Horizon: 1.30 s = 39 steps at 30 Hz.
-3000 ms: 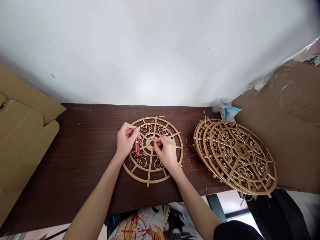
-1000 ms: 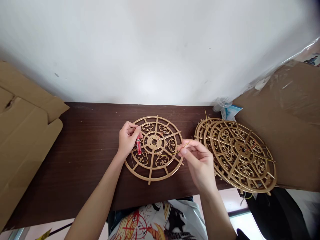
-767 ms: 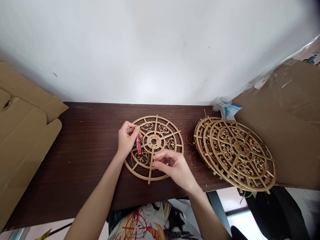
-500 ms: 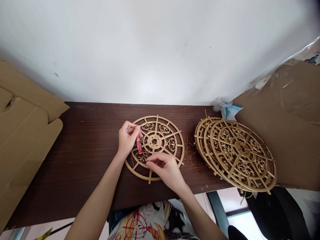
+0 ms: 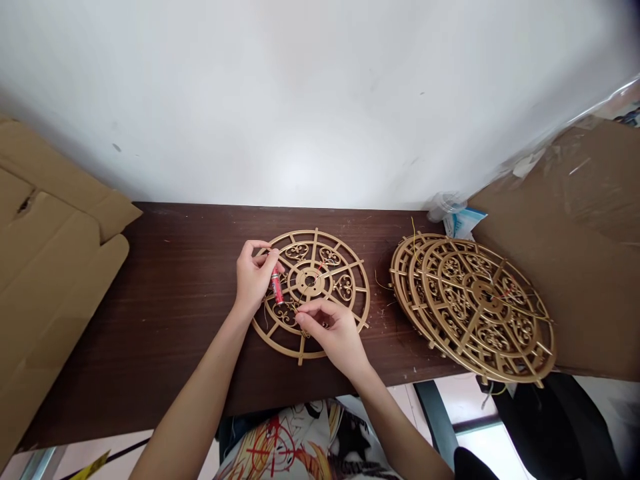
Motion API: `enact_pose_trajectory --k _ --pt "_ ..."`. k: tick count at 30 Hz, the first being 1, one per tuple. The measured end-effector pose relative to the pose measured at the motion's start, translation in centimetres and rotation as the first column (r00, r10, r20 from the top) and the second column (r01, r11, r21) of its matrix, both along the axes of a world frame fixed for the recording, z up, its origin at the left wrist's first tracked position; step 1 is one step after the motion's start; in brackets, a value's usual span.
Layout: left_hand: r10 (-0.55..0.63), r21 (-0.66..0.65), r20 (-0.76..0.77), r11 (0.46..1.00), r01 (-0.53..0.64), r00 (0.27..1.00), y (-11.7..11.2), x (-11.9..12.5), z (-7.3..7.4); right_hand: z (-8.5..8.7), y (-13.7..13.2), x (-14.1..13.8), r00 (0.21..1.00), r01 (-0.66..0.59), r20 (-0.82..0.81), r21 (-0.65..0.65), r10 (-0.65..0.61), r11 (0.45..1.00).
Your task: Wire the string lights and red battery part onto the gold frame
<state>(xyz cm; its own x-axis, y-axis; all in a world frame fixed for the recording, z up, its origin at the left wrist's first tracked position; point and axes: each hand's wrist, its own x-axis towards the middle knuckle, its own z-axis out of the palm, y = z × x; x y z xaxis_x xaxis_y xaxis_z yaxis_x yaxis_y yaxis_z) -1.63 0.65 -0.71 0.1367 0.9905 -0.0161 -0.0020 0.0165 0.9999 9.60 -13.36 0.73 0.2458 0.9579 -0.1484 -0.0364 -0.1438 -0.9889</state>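
Observation:
A gold openwork disc (image 5: 327, 280) lies flat on the dark wooden table (image 5: 170, 313). My left hand (image 5: 253, 280) rests on the disc's left rim, its fingers closed round a small red tube (image 5: 275, 285) held upright. My right hand (image 5: 333, 330) lies over the disc's lower part, thumb and forefinger pinched on a thin yellow thread (image 5: 300, 308) that runs toward the disc's hub. The thread is too fine to follow further.
A stack of like gold discs (image 5: 475, 307) sits at the right, overhanging the table's front edge. Brown cardboard (image 5: 575, 247) under clear plastic lies behind it, with a small plastic packet (image 5: 457, 217) beside. A cardboard box (image 5: 50, 260) stands at the left. A white wall closes the back.
My right hand swung out to the right drawing the thread, then came back to the disc's lower part. My left hand has stayed on the red tube.

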Motion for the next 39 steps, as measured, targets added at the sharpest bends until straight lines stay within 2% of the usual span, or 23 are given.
enact_pose_trajectory --k 6,10,14,17,20,22,25,30,35,39 --pt "-0.035 -0.03 0.088 0.999 0.038 0.996 -0.1 -0.1 0.4 0.3 0.0 0.5 0.99 0.03 -0.136 -0.073 -0.04 0.997" --pt "-0.164 -0.076 0.273 0.979 0.191 0.948 0.0 -0.5 0.7 0.8 0.1 0.8 0.967 0.069 -0.236 -0.115 -0.095 0.991" --pt "-0.329 -0.132 0.392 0.904 0.406 0.859 -0.2 -0.8 1.2 1.0 0.4 1.3 0.962 0.112 -0.238 -0.106 -0.135 0.988" --pt "-0.465 -0.181 0.366 0.814 0.552 0.806 -0.8 -0.7 1.6 1.0 0.7 1.7 0.978 0.126 -0.157 -0.101 -0.141 0.987" --pt "-0.578 -0.214 0.296 0.736 0.643 0.76 -1.7 -0.3 2.0 1.0 1.0 2.0 0.99 0.142 -0.017 -0.057 -0.143 0.988" --pt "-0.621 -0.237 0.245 0.707 0.667 0.745 -2.1 0.0 2.1 0.9 1.2 2.2 0.986 0.141 0.096 -0.014 -0.139 0.99" --pt "-0.636 -0.247 0.197 0.704 0.665 0.746 -2.4 0.3 2.1 0.7 1.2 2.4 0.969 0.134 0.208 0.006 -0.132 0.991" --pt "-0.65 -0.232 0.162 0.706 0.669 0.742 -2.5 0.4 2.2 0.4 1.3 2.5 0.966 0.138 0.221 -0.005 -0.134 0.99" --pt "-0.656 -0.226 0.141 0.708 0.669 0.742 -2.5 0.4 2.3 0.5 1.3 2.5 0.941 0.129 0.314 0.021 -0.129 0.991" --pt "-0.641 -0.224 0.154 0.718 0.659 0.752 -2.6 0.5 2.0 0.5 1.5 2.4 0.969 0.121 0.221 -0.017 -0.115 0.992"
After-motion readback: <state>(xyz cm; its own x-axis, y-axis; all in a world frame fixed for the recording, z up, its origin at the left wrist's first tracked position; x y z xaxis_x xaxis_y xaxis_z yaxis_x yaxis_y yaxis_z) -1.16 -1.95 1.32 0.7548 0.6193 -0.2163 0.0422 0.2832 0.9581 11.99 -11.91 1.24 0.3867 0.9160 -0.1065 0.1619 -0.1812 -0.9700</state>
